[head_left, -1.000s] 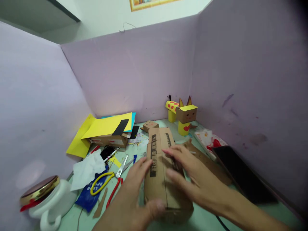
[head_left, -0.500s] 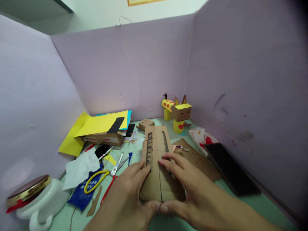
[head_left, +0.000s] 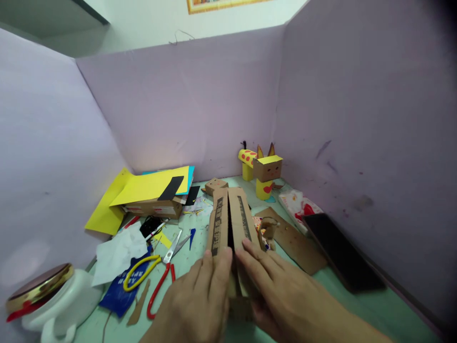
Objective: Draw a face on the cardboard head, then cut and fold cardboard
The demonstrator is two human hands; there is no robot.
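Observation:
A long brown cardboard box point(head_left: 218, 224) with black printed strips stands in the middle, its two top flaps raised and a dark gap between them. On the left flap lies my left hand point(head_left: 200, 290), its fingers stretched forward. My right hand point(head_left: 274, 281) rests on the right flap with extended fingers. The near end of the box shows between the wrists; its lower sides are hidden by my hands. Scissors point(head_left: 167, 255) with yellow and red handles lie open left of my left hand.
Yellow paper point(head_left: 150, 183) covers a box at the back left. A white pot point(head_left: 64, 305) stands front left. Behind the box are a cardboard animal figure point(head_left: 267, 169) and a small cardboard head point(head_left: 215, 185). A black phone point(head_left: 342, 252) and flat cardboard point(head_left: 296, 240) lie right.
The top flaps, flat and nearly meeting before, have tilted up with a gap between them. Both hands have moved from the near corners onto the flaps, thumbs no longer touching at the front.

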